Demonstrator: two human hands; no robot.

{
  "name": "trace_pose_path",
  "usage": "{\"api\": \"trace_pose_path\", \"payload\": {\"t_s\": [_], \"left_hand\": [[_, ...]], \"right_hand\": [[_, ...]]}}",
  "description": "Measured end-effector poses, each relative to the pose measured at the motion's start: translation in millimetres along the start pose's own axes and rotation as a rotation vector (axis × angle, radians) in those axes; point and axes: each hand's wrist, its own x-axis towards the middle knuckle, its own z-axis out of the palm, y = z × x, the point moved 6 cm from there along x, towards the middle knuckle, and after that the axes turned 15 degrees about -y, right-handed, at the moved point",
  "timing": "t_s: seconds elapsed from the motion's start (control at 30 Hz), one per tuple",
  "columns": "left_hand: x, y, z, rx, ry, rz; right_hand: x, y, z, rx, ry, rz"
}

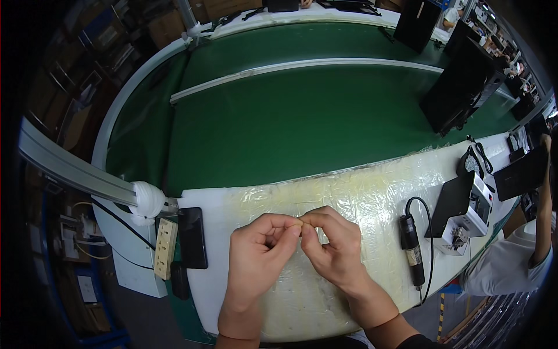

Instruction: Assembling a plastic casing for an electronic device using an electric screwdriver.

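Over the middle of the film-covered white work surface (383, 203), my left hand (261, 253) and my right hand (334, 244) meet fingertip to fingertip. Thumb and forefinger of each are pinched together, and the two pinches touch. Whatever lies between them is too small or too hidden to name. To the right of my right hand lies a black electric screwdriver (412, 250) with its cable looping upward. A black phone-like slab (192, 237) rests left of my left hand.
Beyond the work surface runs a green conveyor belt (302, 116) with a pale rail across it. A tall black case (462, 87) stands on it at right. A white boxy device (465, 215) sits at the right, near a co-worker's arm (544, 203). A power strip (165, 249) is at left.
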Motion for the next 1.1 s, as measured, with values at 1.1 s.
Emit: {"api": "trace_pose_path", "payload": {"t_s": [1.1], "left_hand": [[0.8, 7.4, -4.8, -0.103, -0.094, -0.053]], "right_hand": [[-12.7, 21.8, 4.0, 0.737, 0.111, 0.264]]}}
